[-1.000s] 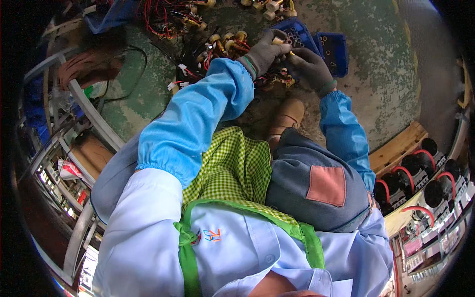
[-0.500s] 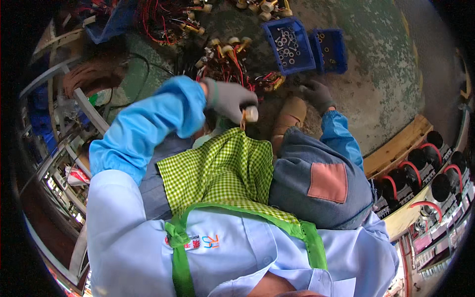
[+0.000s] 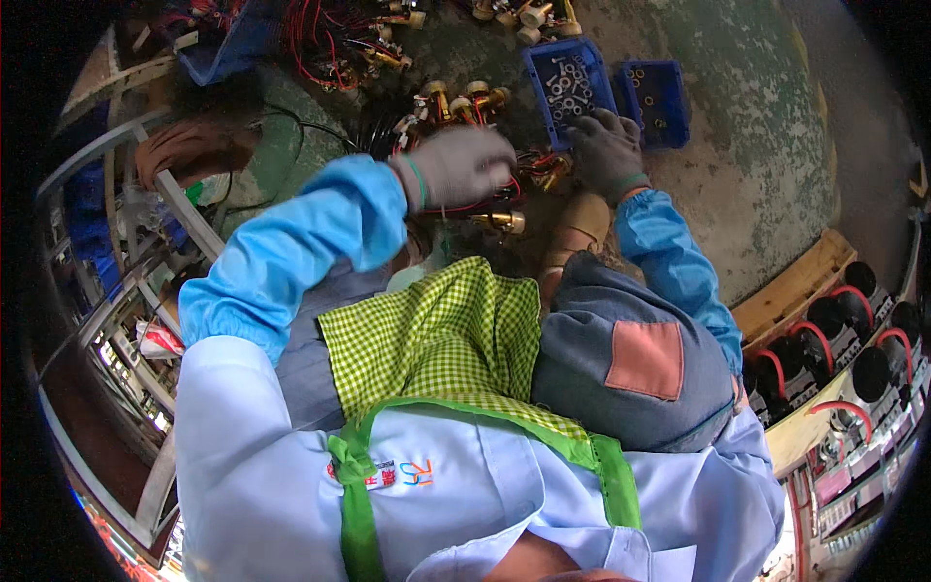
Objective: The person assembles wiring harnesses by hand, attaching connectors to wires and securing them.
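My left hand point(image 3: 461, 167), in a grey glove, hovers over wires at the near side of a pile of brass fittings point(image 3: 464, 102) with red and black leads. Its fingers look curled but are smeared by motion, so I cannot tell what is in them. Just below it, a brass fitting with a pale cap point(image 3: 502, 222) lies on the floor near my feet. My right hand point(image 3: 609, 153), also gloved, reaches to the near right corner of a blue bin point(image 3: 536, 82) of bolts, nuts and washers. Its fingers are apart, with no held item visible.
A second blue bin point(image 3: 684, 112) with a few rings stands to the right. More wired fittings point(image 3: 335, 58) lie farther off, beside a larger blue crate point(image 3: 233, 44). Metal framing point(image 3: 189, 213) stands at left; black round parts with red tubes point(image 3: 810, 335) line the right.
The capped fitting that my left hand held upright now lies on the floor, and that hand has moved slightly away from me. My right hand has shifted left and forward to the bolt bin.
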### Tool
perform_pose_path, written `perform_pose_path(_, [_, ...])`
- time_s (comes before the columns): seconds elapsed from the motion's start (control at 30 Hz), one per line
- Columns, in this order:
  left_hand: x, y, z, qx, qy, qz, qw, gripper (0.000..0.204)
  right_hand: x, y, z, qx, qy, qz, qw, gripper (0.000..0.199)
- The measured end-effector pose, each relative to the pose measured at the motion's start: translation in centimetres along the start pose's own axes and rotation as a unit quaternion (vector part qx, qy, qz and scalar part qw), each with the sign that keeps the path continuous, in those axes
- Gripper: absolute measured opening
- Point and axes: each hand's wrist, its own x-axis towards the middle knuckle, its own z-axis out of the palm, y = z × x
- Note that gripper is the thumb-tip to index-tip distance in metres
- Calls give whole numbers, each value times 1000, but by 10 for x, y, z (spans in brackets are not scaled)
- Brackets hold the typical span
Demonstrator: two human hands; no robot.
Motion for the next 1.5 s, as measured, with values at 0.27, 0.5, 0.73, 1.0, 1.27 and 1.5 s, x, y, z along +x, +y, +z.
perform_pose_path(0.27, [67,-88,-19,130,-101,-399,902,88,9,33,7,-83,-20,16,996,24])
perform_pose_path(0.5, [66,-71,4,33,-36,-333,942,66,20,-6,-23,65,46,-35,996,42])
perform_pose_path(0.73, [27,19,14,-113,-143,-48,982,56,10,-30,-13,498,-46,-109,859,59])
perform_pose_path(1.0, [-22,30,102,-85,-261,7,962,54,-47,-49,24,475,-389,-177,769,77])
perform_pose_path(1.27, [-26,-19,49,-44,-116,-113,986,25,-65,-74,39,326,-481,-223,783,71])
perform_pose_path(1.5, [3,-10,44,189,-85,-77,975,35,-10,-46,-9,350,-362,-72,861,51])
